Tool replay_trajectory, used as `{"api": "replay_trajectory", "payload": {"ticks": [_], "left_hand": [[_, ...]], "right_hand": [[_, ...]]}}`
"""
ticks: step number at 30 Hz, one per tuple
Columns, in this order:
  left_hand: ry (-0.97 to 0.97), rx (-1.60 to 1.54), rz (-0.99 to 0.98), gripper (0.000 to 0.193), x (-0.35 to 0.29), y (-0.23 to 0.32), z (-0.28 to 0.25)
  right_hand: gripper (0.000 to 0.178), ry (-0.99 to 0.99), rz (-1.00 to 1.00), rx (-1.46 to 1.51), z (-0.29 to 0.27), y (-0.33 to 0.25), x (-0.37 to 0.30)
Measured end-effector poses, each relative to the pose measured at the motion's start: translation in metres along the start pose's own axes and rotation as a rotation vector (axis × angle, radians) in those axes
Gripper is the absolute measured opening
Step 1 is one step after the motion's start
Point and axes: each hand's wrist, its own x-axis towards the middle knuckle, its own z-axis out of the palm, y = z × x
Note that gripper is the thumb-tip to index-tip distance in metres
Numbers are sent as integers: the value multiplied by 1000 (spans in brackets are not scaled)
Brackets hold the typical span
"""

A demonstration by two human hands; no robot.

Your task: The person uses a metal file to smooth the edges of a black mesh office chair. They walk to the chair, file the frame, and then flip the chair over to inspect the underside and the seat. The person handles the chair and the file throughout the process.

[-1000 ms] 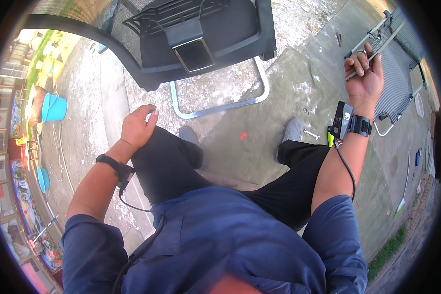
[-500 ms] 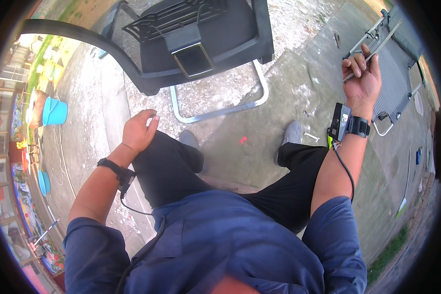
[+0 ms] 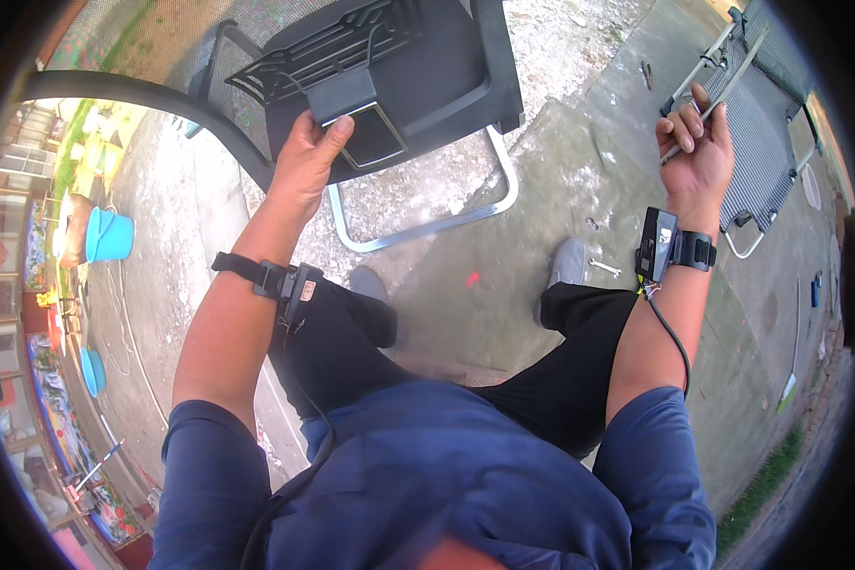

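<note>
A black chair part point(image 3: 427, 85) with a slotted panel point(image 3: 323, 52) rests before me on a bent silver metal tube frame point(image 3: 427, 230). From its near side juts a black box-like piece point(image 3: 375, 138) with a shiny rectangular rim. My left hand point(image 3: 309, 157) grips the left edge of that piece, thumb on the rim; its other fingers are partly hidden. Off to the right, my right hand point(image 3: 695, 142) is raised, palm up, with curled fingers around a long thin pale rod point(image 3: 743, 71). The rod's exact kind does not show.
A grey mesh folding frame point(image 3: 760, 114) lies at the far right. On the ground are a small wrench point(image 3: 605, 268) by my right shoe and a dark tool point(image 3: 646, 74) farther off. A blue bucket point(image 3: 110, 236) and blue basin point(image 3: 92, 370) stand left.
My left hand has moved up and forward from beside my left knee and taken hold of the box-like piece's edge. The right hand still holds the rod, nearly unmoved.
</note>
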Motion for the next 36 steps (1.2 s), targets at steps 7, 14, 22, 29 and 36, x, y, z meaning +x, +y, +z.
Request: {"api": "replay_trajectory", "payload": {"ticks": [7, 14, 22, 29, 36], "left_hand": [[73, -13, 108, 60, 7, -6, 21], [48, 23, 58, 55, 7, -7, 18], [194, -497, -239, 68, 30, 14, -6], [241, -564, -168, 50, 47, 22, -8], [271, -570, -88, 36, 48, 23, -7]], "right_hand": [[40, 7, -2, -7, -1, -1, 0], [40, -3, 18, 5, 3, 1, 0], [40, -9, 30, 30, -2, 0, 1], [39, 15, 23, 21, 1, 0, 0], [39, 3, 27, 28, -1, 1, 1]]}}
